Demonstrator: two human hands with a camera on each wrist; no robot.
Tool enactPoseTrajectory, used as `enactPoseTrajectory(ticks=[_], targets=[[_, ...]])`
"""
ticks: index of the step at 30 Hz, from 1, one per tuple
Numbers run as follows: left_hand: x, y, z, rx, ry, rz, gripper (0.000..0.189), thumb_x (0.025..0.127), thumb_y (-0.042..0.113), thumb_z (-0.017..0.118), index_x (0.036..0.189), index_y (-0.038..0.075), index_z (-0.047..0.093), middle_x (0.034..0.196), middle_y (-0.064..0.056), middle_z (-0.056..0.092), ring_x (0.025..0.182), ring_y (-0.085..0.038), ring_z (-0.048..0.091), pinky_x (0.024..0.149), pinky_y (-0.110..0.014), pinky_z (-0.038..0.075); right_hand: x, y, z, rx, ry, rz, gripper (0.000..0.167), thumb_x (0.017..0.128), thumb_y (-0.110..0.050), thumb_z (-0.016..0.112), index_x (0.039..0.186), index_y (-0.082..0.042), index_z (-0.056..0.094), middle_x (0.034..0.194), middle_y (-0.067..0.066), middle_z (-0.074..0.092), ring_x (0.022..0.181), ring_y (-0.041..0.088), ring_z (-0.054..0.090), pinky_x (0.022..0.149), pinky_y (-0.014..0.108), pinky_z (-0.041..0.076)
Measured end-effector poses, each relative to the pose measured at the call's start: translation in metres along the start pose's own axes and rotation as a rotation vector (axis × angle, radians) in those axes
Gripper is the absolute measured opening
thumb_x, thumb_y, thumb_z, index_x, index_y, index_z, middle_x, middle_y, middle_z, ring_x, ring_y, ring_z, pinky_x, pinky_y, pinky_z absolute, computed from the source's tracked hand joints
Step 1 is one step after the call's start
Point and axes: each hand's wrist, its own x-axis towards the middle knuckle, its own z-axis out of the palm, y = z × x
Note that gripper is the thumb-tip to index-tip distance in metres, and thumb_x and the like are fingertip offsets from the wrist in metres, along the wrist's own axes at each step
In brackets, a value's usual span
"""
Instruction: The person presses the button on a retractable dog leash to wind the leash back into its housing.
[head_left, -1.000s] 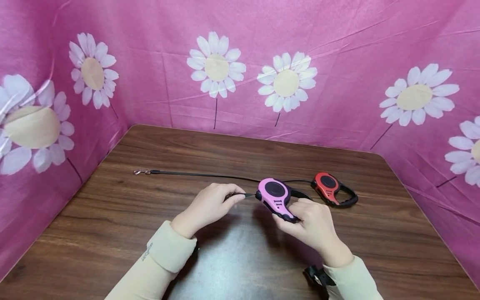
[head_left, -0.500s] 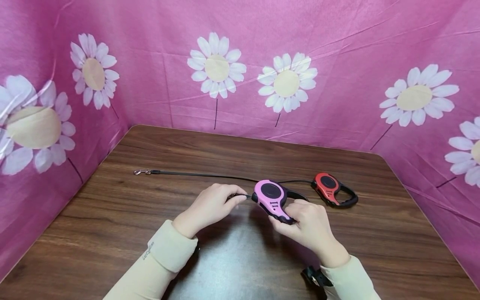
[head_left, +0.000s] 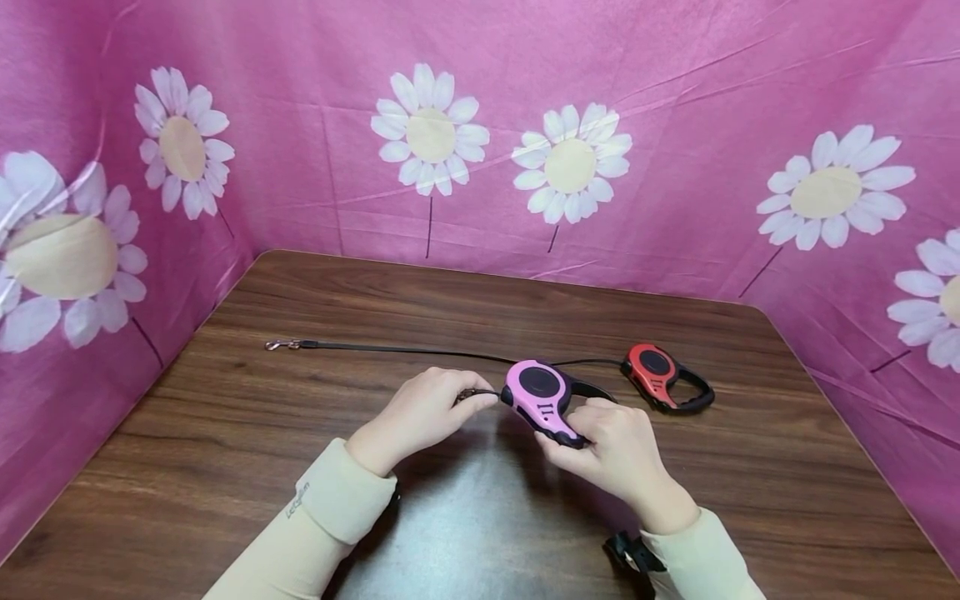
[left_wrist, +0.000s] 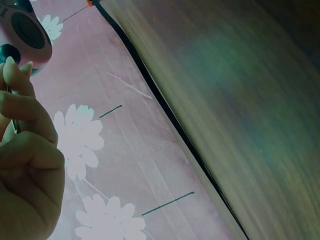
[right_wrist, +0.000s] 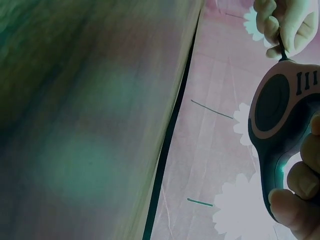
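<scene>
A pink cloth [head_left: 675, 67] printed with daisies stands along the far, left and right sides of the brown table [head_left: 450, 304]. Towards the near side, the right hand [head_left: 618, 446] grips the pink leash [head_left: 528, 408] at its handle end, while the left hand [head_left: 420, 412], to its left, pinches the strap [head_left: 491, 392] close to the mouth of the case.

The leash is around the middle of the table, seemingly held above it, with a shadow below. If its reel is sprung, as seems likely, a slack left pinch could let the strap whip into the case, and a hard pull with a loose right grip could jerk the case free to drop. Held so near the other leash's line, it might also snag that.

The case looks glossy and clean: a rounded pink head, black edging, a large black disc [head_left: 540, 382] and small black marks below it. The strap's end is hidden by the fingers.

On the right, farther off, lies the red leash [head_left: 645, 367]. Its black line [head_left: 412, 349] runs left, passing out of sight behind the pink case, to a metal clip [head_left: 279, 344] on the far left.
</scene>
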Motion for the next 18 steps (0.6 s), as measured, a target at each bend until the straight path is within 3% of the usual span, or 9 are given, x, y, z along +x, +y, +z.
enactPoseTrajectory(ticks=[5,12,18], targets=[[0.0007,0.0012,0.0005,-0.002,-0.011,-0.008,0.022,0.095,0.042,0.064,0.102,0.024,0.074,0.075,0.015,0.063,0.064,-0.002,0.051,0.062,-0.025,0.045,0.0009,0.0007,-0.0007,-0.003,-0.002,0.004,0.056,0.094,-0.061,0.046,0.052,-0.023,0.041,0.051,-0.012,0.037,0.048,0.004,0.033,0.042,0.017,0.021],[0.0004,0.0032,-0.0002,-0.033,-0.016,0.000,0.016,0.095,0.037,0.064,0.097,0.022,0.072,0.063,0.013,0.046,0.058,-0.002,0.042,0.055,-0.023,0.038,0.0006,0.0027,-0.0019,-0.014,0.001,0.004,0.056,0.094,-0.060,0.045,0.053,-0.023,0.040,0.052,-0.012,0.036,0.047,0.005,0.033,0.041,0.019,0.022],[-0.0009,0.0007,-0.0030,-0.069,-0.014,-0.018,0.017,0.098,0.033,0.062,0.102,0.021,0.073,0.065,0.014,0.052,0.057,-0.002,0.043,0.055,-0.022,0.038,-0.0021,0.0050,-0.0030,-0.026,-0.004,0.002,0.057,0.094,-0.061,0.044,0.052,-0.023,0.041,0.052,-0.011,0.036,0.047,0.005,0.032,0.042,0.019,0.022]])
